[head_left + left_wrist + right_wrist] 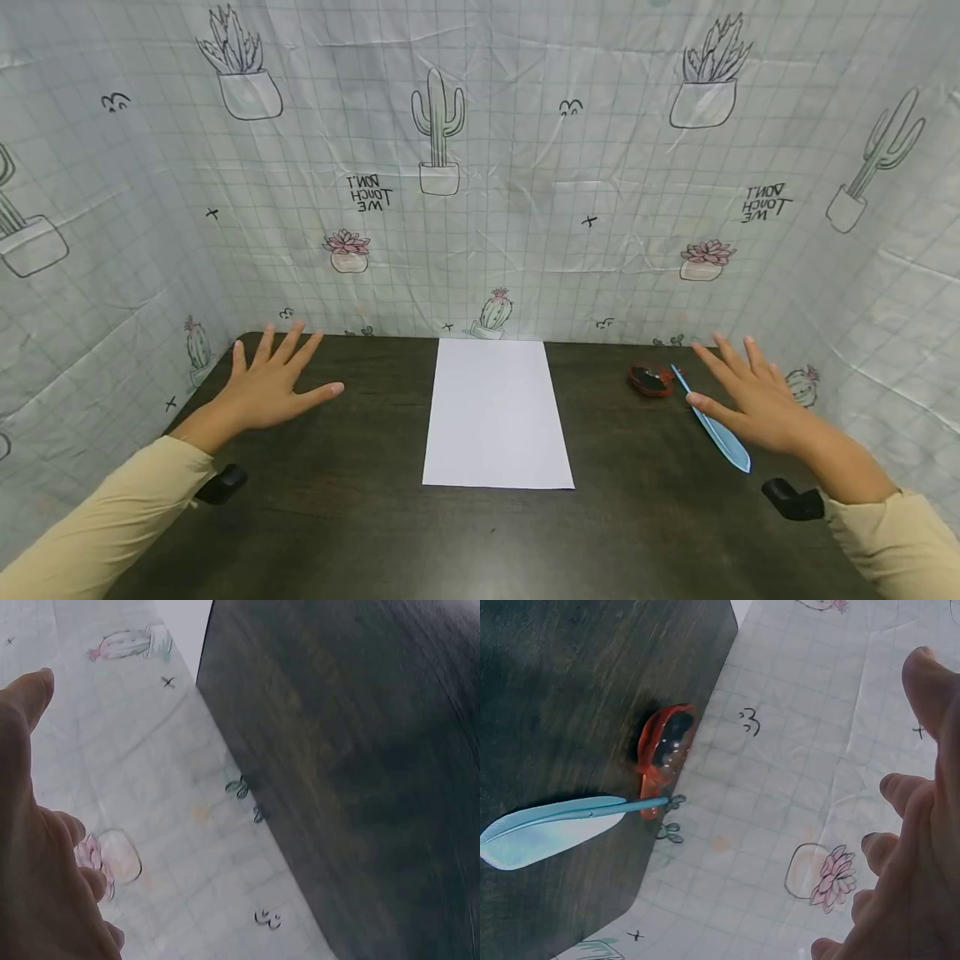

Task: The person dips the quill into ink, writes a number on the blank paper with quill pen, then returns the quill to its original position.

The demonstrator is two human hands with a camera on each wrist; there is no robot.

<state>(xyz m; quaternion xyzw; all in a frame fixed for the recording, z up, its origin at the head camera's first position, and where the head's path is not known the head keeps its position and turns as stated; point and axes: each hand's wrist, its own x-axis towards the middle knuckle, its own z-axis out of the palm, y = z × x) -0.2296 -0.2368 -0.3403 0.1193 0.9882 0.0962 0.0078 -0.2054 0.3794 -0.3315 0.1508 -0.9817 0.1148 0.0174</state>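
Observation:
My left hand (264, 387) hovers over the left side of the dark table, fingers spread and holding nothing. On the right, my right hand (761, 402) is likewise spread and bare, overlapping a light blue feather (726, 437) in the head view. The right wrist view shows the whole feather (551, 829), its thin shaft crossing the short handle of a small orange-red, spoon-shaped dish (648, 742) with a glossy black inside. That hand's fingertips (880, 851) are apart from both. A blank white sheet of paper (497, 414) lies flat between the hands.
Around the dark wooden table (337, 517) hangs a pale gridded cloth (510, 150) with printed cacti, closing the back and both sides. The paper's far edge reaches the table's back edge. A black wrist strap piece (222, 484) sits below the left sleeve.

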